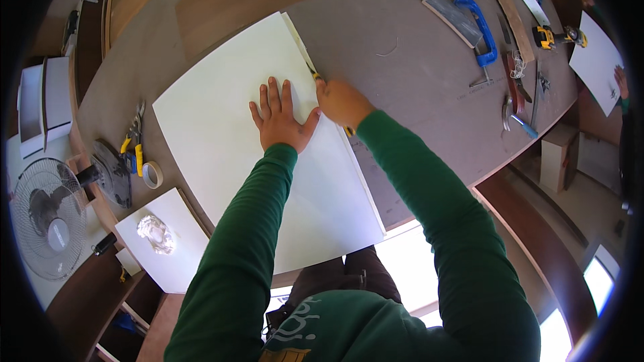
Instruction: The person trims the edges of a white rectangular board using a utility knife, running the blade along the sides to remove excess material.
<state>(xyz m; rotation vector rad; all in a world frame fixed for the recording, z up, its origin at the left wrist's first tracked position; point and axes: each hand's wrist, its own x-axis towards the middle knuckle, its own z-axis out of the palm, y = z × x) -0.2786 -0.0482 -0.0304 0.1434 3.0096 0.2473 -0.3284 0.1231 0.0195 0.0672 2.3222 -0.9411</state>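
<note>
A large white panel (261, 181) lies across the table in front of me. My left hand (282, 117) rests flat on it with the fingers spread. At the panel's right edge my right hand (342, 102) is closed around a slim yellow-and-black utility knife (316, 74). The knife's front end points away from me along that edge, and its yellow rear end shows below my fist. A narrow pale edge strip (295, 35) runs along the far part of the same side, partly apart from the panel. My fingers hide most of the knife's body.
Right on the brown table (416, 100) lie a blue clamp (484, 30), a sanding block (451, 17), a yellow drill (551, 37) and a hammer (520, 124). Left are yellow-handled pliers (136, 141), a tape roll (152, 175) and a fan (54, 218). Another person's hand (621, 82) shows far right.
</note>
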